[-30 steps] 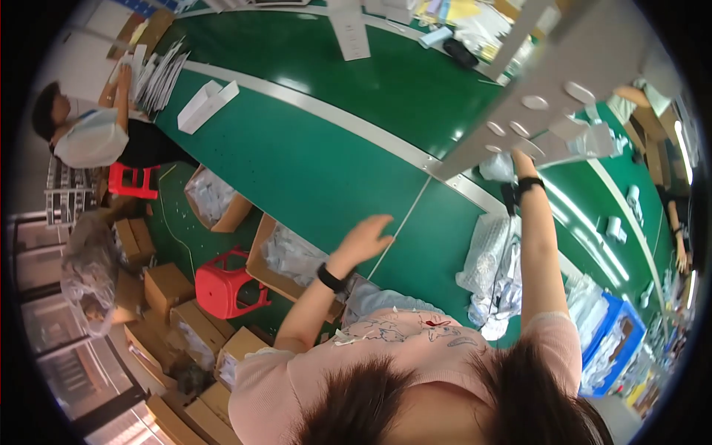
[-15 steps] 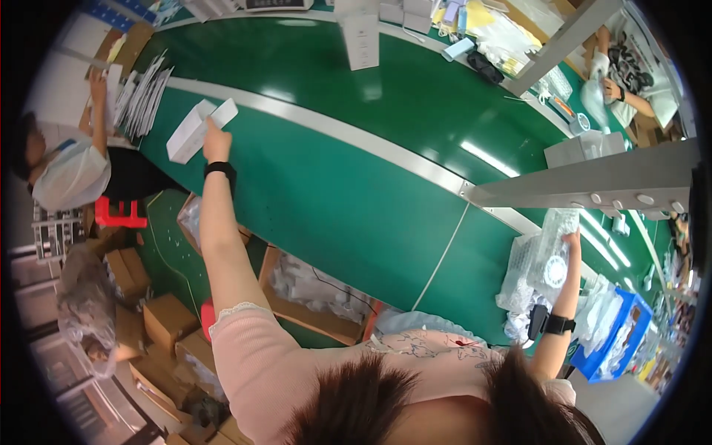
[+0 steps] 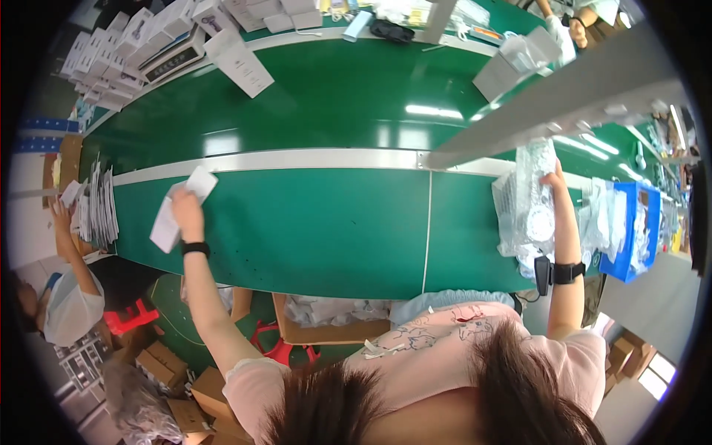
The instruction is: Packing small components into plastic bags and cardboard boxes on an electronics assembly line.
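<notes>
My left hand (image 3: 188, 211) is closed over a white box (image 3: 165, 228) on the green worktop, its fingers partly hidden. A pale flap (image 3: 201, 182) sticks out beyond the hand toward the metal strip. Far to the right, my right hand (image 3: 552, 176) grips the edge of a clear bubble-wrap bag (image 3: 534, 167). A round white part shows through the plastic near its lower end. More bubble-wrap bags (image 3: 507, 215) lie against it on the worktop.
A grey metal beam (image 3: 549, 93) slants across above the right side. A blue crate (image 3: 630, 230) of plastic bags stands at the right. Stacked white boxes (image 3: 141, 44) line the far left. A person (image 3: 70, 304) works beside flat sheets (image 3: 98, 204). An open carton (image 3: 334, 334) sits below the edge.
My view has turned, so the worktop lies more level. My left hand stays on the white box, now more on top of it. My right hand still holds the bubble-wrap bag.
</notes>
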A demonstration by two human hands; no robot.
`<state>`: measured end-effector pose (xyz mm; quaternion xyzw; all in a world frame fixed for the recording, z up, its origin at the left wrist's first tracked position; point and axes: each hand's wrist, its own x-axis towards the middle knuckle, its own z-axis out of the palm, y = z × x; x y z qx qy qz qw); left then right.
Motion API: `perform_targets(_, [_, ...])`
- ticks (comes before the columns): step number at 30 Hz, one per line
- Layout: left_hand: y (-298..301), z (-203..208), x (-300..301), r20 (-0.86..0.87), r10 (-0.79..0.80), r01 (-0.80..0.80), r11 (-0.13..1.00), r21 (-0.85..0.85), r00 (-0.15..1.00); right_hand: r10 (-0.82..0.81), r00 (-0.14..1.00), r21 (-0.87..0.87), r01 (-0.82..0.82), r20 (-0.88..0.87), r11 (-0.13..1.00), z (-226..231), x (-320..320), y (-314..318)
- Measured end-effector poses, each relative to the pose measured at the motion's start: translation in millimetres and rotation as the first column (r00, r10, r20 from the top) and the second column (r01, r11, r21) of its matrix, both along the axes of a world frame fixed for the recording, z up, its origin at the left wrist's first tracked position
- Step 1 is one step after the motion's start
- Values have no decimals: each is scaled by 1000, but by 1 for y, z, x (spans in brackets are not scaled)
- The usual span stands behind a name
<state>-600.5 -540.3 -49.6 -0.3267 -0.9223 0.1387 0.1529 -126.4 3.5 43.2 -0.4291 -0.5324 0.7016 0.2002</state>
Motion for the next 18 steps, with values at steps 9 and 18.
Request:
perform_targets(9, [222, 16, 277, 335, -519, 412, 844, 342, 786, 106, 985, -59, -115, -137, 992, 14, 24, -20])
perform_targets(18, [341, 52, 375, 576, -421, 214, 894, 393, 701, 99, 970, -100, -124, -221, 987, 22, 78, -34])
